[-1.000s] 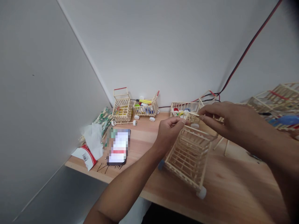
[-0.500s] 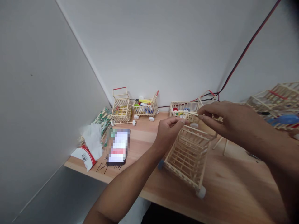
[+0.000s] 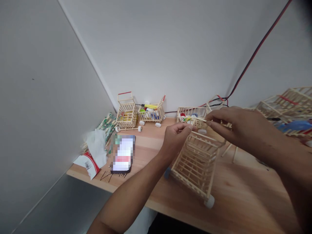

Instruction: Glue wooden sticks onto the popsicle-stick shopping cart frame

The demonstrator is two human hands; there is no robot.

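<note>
Almost nothing had moved in the last second. The left hand and the right hand had stayed in the same spot, only a tiny bit higher in the view. Both hands were pinched shut on the thin wooden stick, one on each end. The stick lay flat, right over the top rim of the open cart made of pale wooden sticks. So the hands looked like they were holding it steady and not carrying it anywhere.

The cart stood tilted on the light wooden table, near its front edge. Its white wheel at 5 o'clock sat just beside that edge, with little room left there. A blue wheel peeked out at 8 o'clock.

At 9 o'clock from the cart lay a dark phone and a white and red tissue pack, close to the table's left edge. At 11 o'clock, by the wall, stood two small stick carts with toys inside. At 12 o'clock another small stick cart sat just behind the hands. At 2 o'clock there was a big stick cart. The bare wood at 3 and 4 o'clock had the most open room.
</note>
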